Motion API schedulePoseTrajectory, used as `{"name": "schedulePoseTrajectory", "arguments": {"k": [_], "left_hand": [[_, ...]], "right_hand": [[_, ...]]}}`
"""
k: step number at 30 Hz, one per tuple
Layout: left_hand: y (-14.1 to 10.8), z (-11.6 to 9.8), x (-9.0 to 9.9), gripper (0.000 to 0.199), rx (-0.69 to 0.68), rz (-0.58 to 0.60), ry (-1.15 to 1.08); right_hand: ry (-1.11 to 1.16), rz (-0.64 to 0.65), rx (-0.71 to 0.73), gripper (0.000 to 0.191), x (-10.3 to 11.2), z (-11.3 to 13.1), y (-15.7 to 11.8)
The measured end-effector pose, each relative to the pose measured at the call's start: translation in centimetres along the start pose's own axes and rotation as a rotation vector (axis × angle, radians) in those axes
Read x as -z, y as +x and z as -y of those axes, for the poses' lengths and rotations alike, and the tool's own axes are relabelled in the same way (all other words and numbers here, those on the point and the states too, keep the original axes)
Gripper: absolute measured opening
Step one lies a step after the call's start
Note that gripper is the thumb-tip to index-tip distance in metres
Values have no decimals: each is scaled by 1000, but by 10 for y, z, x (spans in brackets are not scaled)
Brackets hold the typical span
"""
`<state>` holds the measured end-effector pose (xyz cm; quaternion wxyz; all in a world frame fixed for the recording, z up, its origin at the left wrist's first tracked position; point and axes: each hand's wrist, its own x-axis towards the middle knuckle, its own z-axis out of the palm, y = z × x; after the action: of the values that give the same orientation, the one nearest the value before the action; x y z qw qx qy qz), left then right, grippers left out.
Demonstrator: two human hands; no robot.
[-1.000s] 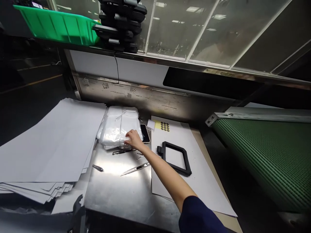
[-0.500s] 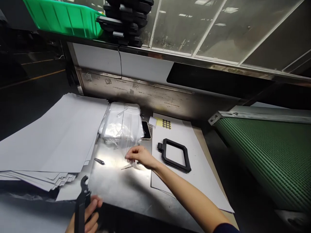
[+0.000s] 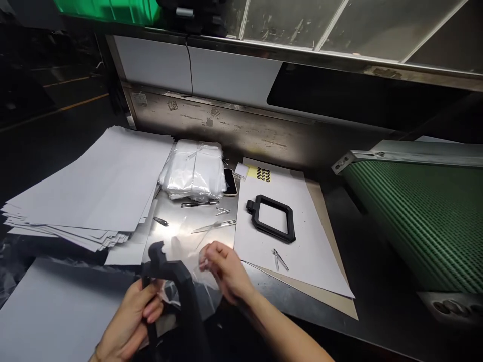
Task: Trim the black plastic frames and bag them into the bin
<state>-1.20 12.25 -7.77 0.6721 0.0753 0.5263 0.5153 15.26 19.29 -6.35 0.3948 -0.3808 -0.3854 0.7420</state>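
Observation:
At the lower left, my left hand (image 3: 132,314) is closed around a black plastic frame part (image 3: 181,286), its hooked end pointing up. My right hand (image 3: 224,269) pinches the edge of a clear plastic bag (image 3: 206,296), which hangs between both hands near the black part. Behind them lies a stack of clear bags (image 3: 194,171). A second black frame (image 3: 273,218) rests on white paper at the right, with small nippers (image 3: 279,260) below it. Tweezers (image 3: 215,226), a pen (image 3: 199,204) and a small dark tool (image 3: 160,221) lie on the metal table.
Large white sheets (image 3: 94,186) are piled at the left. A phone (image 3: 230,182) and a yellow sticker sheet (image 3: 259,174) are near the back. A green conveyor belt (image 3: 418,221) runs along the right, and a green bin (image 3: 109,10) stands on the upper shelf.
My right hand has pulled a bag away from the stack towards me. My left hand has raised the black part further into view. The camera view has shifted down.

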Motion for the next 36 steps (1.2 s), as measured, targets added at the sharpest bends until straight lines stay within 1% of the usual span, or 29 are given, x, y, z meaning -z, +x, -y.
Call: {"name": "schedulePoseTrajectory", "arguments": {"k": [2, 5, 7, 8, 9, 11, 13, 17, 19, 20, 21, 23, 24, 25, 26, 27, 29, 31, 33, 34, 36], "left_hand": [[-4, -3, 21, 30, -38, -57, 16], [-15, -7, 56, 29, -35, -100, 79], [-27, -10, 76, 23, -44, -100, 116], [-34, -11, 83, 20, -62, -89, 126], [-41, -13, 87, 25, -80, -73, 137], [-50, -18, 88, 42, -100, -23, 197], [-53, -21, 78, 48, -89, 18, 293], [-38, -20, 51, 61, -8, 155, 466], [-31, -14, 45, 58, 17, 204, 523], [-29, -11, 45, 51, 19, 203, 542], [-29, -8, 46, 43, 14, 190, 554], [-32, -5, 51, 30, 3, 155, 570], [-34, -5, 54, 29, 1, 129, 585], [-36, -5, 56, 29, 3, 101, 604], [-38, -6, 58, 32, 8, 77, 628], [-39, -8, 59, 37, 21, 60, 653], [-37, -10, 59, 47, 50, 44, 699], [-33, -11, 57, 50, 59, 40, 724], [-27, -8, 56, 48, 57, 30, 736], [-23, -5, 58, 46, 56, 26, 737], [-18, 1, 66, 40, 64, 21, 741]], "right_hand": [[120, -5, -30, 36, 3, 1, 4], [210, 15, -87, 38, 0, -2, 11], [229, 21, -92, 37, -7, -5, 14], [228, 28, -87, 36, -11, -7, 16], [220, 40, -79, 35, -16, -8, 18], [187, 88, -65, 35, -24, -11, 22], [139, 168, -60, 34, -32, -13, 28], [27, 385, -87, 32, -43, -7, 34], [-61, 483, -81, 29, -41, 2, 28], [-172, 520, -39, 26, -37, 7, 21], [-339, 547, 31, 22, -31, 12, 12], [-776, 562, 232, 17, -18, 17, -12], [-989, 544, 330, 17, -11, 17, -25], [-1143, 525, 398, 18, -5, 16, -39], [-1244, 505, 440, 19, -1, 14, -52], [-1294, 500, 439, 19, 1, 12, -64], [-1274, 547, 334, 18, -1, 5, -80], [-1138, 644, 204, 14, -11, -6, -85], [-965, 764, 115, 11, -27, -23, -78], [-883, 816, 94, 11, -36, -33, -73], [-762, 907, 39, 9, -54, -53, -60]]}}
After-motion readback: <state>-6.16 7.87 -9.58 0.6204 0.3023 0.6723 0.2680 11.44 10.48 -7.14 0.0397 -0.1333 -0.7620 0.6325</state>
